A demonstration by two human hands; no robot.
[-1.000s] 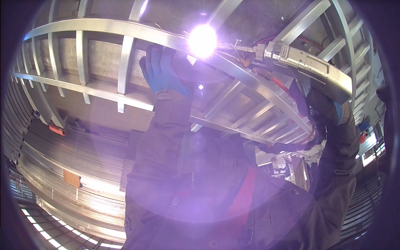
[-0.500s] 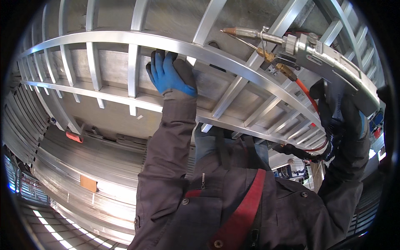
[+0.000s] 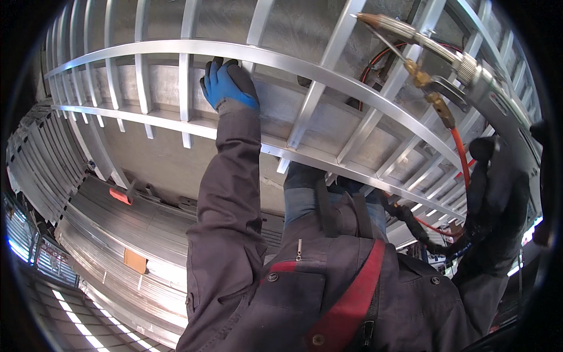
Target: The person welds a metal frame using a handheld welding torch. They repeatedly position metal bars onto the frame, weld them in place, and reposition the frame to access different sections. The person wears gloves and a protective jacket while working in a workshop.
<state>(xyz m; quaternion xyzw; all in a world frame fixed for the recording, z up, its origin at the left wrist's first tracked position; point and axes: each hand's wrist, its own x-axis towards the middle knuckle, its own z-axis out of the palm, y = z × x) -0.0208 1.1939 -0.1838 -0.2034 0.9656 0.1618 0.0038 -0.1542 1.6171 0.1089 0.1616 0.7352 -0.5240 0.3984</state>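
At the far left, a pile of metal strips [image 3: 44, 158] lies at a slant. To the right of it are a small orange-red piece [image 3: 121, 196] and, lower, a brown piece of card [image 3: 135, 261], which is on long shiny metal sheets [image 3: 158, 281]. Above these, the silver metal frame [image 3: 275, 60] goes across the view, with two long bars and many short bars between and beyond them.

The left hand [image 3: 230, 87], in a blue and black glove, is at the frame, to the right of one short bar. Its fingers are bent and their ends meet the upper long bar, but I cannot tell if they close around it. In the middle is the person's dark jacket [image 3: 293, 290] with a red band [image 3: 352, 299].

On the right, the welding gun [image 3: 469, 67] points to the upper left, its tip in front of a short bar; whether they touch, I cannot tell. A red hose [image 3: 460, 152] goes down from its brass joint [image 3: 440, 107]. The right hand [image 3: 498, 170], dark-gloved and a little blurred, is closed on the gun from below.
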